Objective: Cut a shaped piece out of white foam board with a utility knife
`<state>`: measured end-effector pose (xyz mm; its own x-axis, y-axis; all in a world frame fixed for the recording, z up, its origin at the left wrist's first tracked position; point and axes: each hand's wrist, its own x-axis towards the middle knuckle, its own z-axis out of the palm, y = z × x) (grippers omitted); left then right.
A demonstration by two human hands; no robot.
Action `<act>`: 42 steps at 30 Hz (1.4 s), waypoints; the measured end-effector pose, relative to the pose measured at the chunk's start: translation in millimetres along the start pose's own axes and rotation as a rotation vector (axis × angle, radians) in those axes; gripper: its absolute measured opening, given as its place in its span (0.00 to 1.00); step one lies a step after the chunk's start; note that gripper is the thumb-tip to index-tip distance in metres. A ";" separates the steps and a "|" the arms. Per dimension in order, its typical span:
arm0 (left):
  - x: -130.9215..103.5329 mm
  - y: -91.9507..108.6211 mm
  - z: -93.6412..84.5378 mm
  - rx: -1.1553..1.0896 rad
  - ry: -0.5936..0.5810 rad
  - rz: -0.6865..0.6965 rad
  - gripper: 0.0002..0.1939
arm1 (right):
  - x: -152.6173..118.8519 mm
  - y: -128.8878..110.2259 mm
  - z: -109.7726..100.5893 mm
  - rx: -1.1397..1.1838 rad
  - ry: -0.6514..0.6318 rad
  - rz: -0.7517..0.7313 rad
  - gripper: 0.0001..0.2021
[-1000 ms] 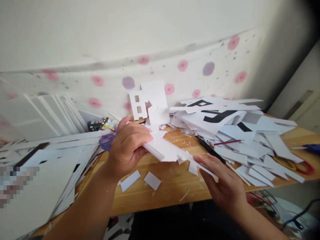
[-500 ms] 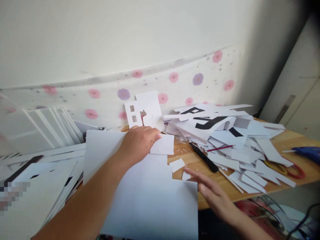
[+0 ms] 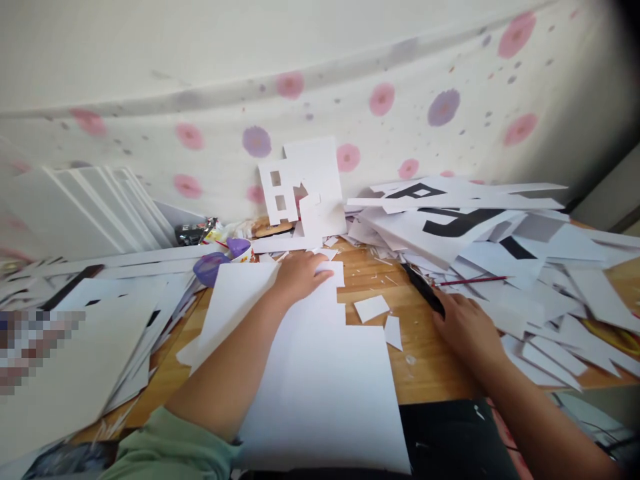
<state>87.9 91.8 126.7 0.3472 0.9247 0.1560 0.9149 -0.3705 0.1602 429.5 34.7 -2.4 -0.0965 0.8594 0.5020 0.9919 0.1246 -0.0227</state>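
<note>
White rectangular sheet of board (image 3: 310, 387) with a stepped notch in its right edge lies flat on a light-brown wooden table (image 3: 425, 377), its near end jutting past the table's near edge toward the worker. The person's left hand (image 3: 300, 277), at the end of an arm in a pale green sleeve (image 3: 170, 450), rests palm down at the sheet's far edge, fingers loosely bent and thumb set apart; whether it pinches anything cannot be told. To the right, the right hand (image 3: 465, 327) is partly curled, its fingertips touching the near end of a slim black-handled tool (image 3: 423, 290); how firm the hold is cannot be made out. Between the notch and the right hand lie two small white scraps (image 3: 371, 308), well apart from the tool. A sprawling heap of white offcuts (image 3: 460, 247), several bearing bold black shapes, covers the far right, a thin red stick (image 3: 473, 281) among them. Beyond the sheet, a white cut-out with square openings (image 3: 325, 177) stands before a white cloth printed with pink and purple flowers (image 3: 225, 157). A rounded purple object (image 3: 211, 268) sits by the sheet's far left corner, and a flat pile of white boards (image 3: 85, 360) lies at left.
</note>
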 end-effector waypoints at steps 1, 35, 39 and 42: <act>-0.3 0.4 -2.6 -0.020 -0.011 0.026 0.21 | 0.8 0.1 -1.3 0.021 0.006 0.027 0.18; -7.6 0.6 -56.2 -0.017 -0.140 0.165 0.34 | 17.3 -58.2 -92.8 1.217 -0.773 0.088 0.18; -8.0 -0.6 -53.8 -0.016 -0.128 0.159 0.35 | 24.6 -68.6 -90.4 1.336 -0.810 0.129 0.18; -8.2 -2.1 -51.0 -0.023 -0.113 0.157 0.34 | 23.4 -74.7 -84.5 1.372 -0.753 0.147 0.19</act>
<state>72.7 80.5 174.8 0.5077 0.8586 0.0706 0.8430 -0.5120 0.1648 360.1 3.6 84.1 -0.4420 0.8919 -0.0953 0.2085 -0.0012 -0.9780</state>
